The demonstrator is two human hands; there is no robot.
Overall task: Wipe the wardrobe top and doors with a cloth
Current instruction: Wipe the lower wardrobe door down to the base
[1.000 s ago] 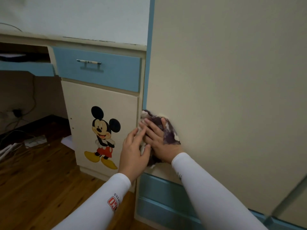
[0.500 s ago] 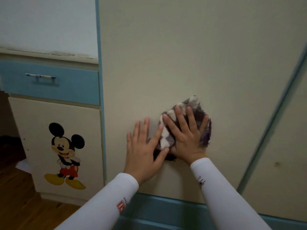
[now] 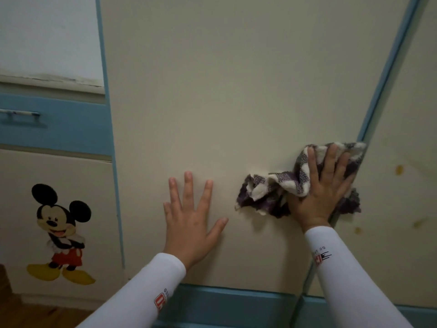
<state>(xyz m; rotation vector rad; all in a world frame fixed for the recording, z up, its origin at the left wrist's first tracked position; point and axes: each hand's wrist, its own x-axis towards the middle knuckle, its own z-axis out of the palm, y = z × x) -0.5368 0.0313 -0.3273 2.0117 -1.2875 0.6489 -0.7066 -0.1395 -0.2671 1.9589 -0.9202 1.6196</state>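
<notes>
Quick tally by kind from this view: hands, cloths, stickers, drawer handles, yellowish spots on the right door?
Hands: 2, left hand and right hand
Cloths: 1, cloth
Stickers: 1, cartoon mouse sticker
Drawer handles: 1, drawer handle
Yellowish spots: 3, first spot, second, third
Total: 8

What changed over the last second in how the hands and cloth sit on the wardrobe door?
The right hand swept the cloth rightward across the door, from its left edge to the blue divider strip. The left hand came off the cloth and lies flat on the bare panel. The right palm stayed pressed on the cloth throughout.
</notes>
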